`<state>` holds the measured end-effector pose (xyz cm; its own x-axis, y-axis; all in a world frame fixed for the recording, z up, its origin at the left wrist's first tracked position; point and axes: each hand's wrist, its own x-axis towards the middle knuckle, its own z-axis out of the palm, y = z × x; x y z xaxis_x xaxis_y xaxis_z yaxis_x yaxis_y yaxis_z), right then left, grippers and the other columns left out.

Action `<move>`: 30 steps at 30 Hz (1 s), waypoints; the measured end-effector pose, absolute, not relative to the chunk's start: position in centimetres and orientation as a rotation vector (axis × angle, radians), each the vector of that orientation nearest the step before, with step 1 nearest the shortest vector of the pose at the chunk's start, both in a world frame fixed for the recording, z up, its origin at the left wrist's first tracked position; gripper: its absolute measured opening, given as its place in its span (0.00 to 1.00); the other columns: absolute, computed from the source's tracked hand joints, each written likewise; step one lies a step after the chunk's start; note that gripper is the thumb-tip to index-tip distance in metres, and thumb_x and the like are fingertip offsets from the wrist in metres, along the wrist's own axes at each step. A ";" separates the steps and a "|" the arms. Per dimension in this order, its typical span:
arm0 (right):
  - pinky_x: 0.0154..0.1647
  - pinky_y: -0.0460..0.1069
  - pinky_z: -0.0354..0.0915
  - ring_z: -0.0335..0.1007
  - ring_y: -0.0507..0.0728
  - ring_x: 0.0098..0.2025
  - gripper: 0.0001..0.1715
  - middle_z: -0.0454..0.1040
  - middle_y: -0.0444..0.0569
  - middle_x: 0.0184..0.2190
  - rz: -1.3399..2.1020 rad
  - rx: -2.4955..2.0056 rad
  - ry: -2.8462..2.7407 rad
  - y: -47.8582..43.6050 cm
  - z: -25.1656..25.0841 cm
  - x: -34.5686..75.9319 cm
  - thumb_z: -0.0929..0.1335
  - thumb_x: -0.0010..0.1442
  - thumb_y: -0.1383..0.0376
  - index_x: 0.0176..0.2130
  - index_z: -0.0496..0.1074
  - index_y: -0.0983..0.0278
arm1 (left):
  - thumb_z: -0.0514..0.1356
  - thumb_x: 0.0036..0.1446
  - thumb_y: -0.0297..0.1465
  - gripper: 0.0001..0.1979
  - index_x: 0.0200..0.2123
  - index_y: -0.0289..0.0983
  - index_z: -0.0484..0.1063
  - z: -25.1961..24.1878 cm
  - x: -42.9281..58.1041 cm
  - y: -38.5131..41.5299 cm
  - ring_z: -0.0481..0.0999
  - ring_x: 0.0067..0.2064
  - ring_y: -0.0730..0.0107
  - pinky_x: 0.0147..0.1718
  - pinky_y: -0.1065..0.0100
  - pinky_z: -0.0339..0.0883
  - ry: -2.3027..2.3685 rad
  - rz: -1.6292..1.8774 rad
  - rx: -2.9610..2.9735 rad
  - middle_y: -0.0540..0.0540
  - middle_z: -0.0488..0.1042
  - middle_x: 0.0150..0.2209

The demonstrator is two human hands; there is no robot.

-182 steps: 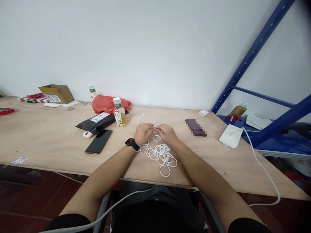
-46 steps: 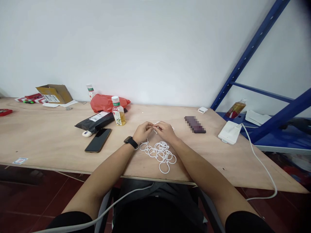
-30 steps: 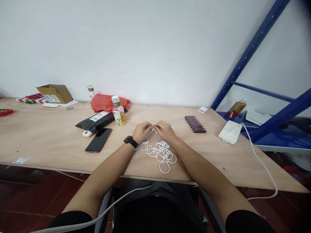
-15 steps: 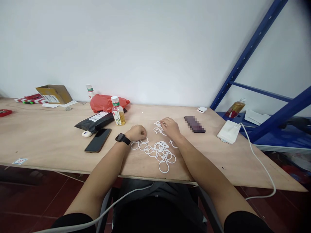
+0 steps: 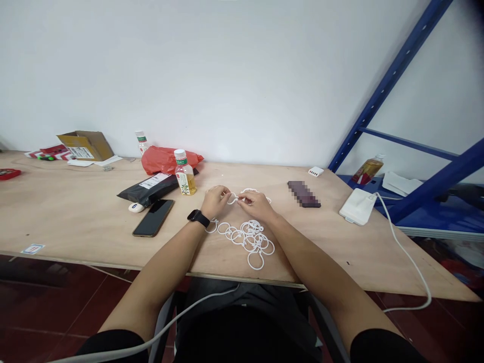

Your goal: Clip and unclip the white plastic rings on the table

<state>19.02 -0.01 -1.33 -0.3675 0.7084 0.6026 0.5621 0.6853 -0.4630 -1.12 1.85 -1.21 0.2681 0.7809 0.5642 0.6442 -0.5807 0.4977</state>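
- Hands: two, both closed. Left hand (image 5: 215,201) and right hand (image 5: 259,206) pinch one white ring (image 5: 233,202) between their fingertips, above the table and beyond the main pile.
- Rings on the table: one pile of white rings (image 5: 252,237) between the forearms; overlap prevents an exact count. Further white rings (image 5: 247,190) lie behind the right hand, partly hidden, number not determinable.
- Bottles: three. Two with green bands stand on the table, one nearer (image 5: 185,176) and one farther (image 5: 141,142); the third (image 5: 368,169) leans on the shelf.
- Single items: one phone (image 5: 153,218), one black parcel (image 5: 151,189), one red bag (image 5: 164,160), one cardboard box (image 5: 86,145), one multi-port charger (image 5: 315,172), one watch (image 5: 198,218) on the left wrist.
- Materials and shapes: rings slender, smooth, round, with small protruding ends. Bag thin and crumpled; parcel flat, wrinkled, with a white label. Box open-topped. Bottles clear, holding amber liquid where contents show.
- Surface: pale wooden table (image 5: 91,217), visible grain, straight front edge.
- Room: plain whitish wall (image 5: 242,80); blue metal rack (image 5: 393,80) at right; dark red tiled floor (image 5: 86,302).
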 end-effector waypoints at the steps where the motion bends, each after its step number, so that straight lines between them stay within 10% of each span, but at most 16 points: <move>1: 0.37 0.47 0.66 0.71 0.52 0.31 0.09 0.79 0.48 0.35 0.238 -0.970 -2.051 0.0 -1.4 19.0 0.71 0.57 0.65 0.40 0.77 0.62 | 0.57 0.60 0.33 0.07 0.33 0.37 0.72 -1.3 -1.0 1.8 0.73 0.37 0.65 0.41 0.62 0.65 1.349 1.210 2.352 0.46 0.76 0.33; 30: 0.46 0.51 0.66 0.74 0.57 0.42 0.11 0.79 0.51 0.38 -0.052 -1.073 -2.101 1.1 -1.1 20.8 0.65 0.63 0.68 0.40 0.77 0.61 | 0.60 0.59 0.36 0.11 0.43 0.38 0.77 -1.2 -0.4 1.3 0.74 0.45 0.60 0.49 0.57 0.65 1.107 1.145 2.511 0.42 0.77 0.41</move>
